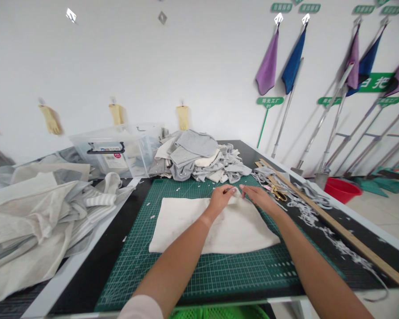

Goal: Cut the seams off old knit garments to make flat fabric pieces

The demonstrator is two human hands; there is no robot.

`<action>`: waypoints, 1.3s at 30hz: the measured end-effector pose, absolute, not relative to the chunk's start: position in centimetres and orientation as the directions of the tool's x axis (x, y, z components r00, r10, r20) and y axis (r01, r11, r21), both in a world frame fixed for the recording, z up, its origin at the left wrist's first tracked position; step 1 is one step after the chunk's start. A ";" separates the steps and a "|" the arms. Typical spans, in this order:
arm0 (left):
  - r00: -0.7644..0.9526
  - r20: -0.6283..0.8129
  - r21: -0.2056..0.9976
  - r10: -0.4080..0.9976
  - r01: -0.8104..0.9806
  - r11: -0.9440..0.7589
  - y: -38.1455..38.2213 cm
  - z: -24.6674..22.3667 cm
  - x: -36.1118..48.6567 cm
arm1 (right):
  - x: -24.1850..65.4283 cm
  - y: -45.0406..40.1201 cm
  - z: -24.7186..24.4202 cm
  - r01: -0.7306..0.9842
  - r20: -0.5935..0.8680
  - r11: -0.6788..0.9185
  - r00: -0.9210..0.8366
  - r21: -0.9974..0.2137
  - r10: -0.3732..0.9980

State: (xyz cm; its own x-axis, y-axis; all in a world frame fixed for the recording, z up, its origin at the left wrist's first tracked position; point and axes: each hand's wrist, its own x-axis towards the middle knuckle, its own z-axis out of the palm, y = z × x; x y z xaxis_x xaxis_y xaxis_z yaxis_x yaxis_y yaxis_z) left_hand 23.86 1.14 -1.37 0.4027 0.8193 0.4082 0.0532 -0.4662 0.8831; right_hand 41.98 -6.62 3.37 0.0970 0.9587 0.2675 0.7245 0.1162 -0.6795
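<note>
A cream cloth (186, 221) lies on the green cutting mat (139, 261), its far edge bunched up a little near the middle right. My left hand (222, 196) pinches that raised edge between thumb and fingers. Close beside it on the right, my right hand (255, 195) has its fingers pressed together at the same edge of the cloth. Faint grey smudges mark the cloth's surface between my arms.
Grey and white cloths (196, 153) are heaped behind the mat, beside a clear plastic box (129, 155). More fabric (29, 221) is piled at left. Gold-handled scissors (278, 193), scraps and a long wooden strip (335, 226) lie at right.
</note>
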 end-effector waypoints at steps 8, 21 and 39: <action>0.407 0.424 0.870 0.809 0.064 -0.488 1.2 -1.5 23.9 | 42.6 -6.0 2.6 0.774 0.264 0.126 0.055 -0.621 0.963; 0.434 0.404 0.872 0.805 0.082 -0.482 0.6 -0.9 23.6 | 42.4 -6.1 2.4 0.801 0.296 0.197 -0.026 -0.566 0.955; 0.425 0.400 0.872 0.812 0.098 -0.480 1.2 -1.7 23.7 | 42.1 -6.1 2.0 0.831 0.349 0.224 -0.038 -0.510 0.936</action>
State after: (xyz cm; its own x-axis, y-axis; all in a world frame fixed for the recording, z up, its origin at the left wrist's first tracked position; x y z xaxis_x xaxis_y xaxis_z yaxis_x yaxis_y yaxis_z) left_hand 23.73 1.18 -1.66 0.4248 0.8122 0.3998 0.0976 -0.4801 0.8718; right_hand 42.07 -6.07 2.03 -0.0381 0.9365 0.3487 0.8306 0.2236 -0.5099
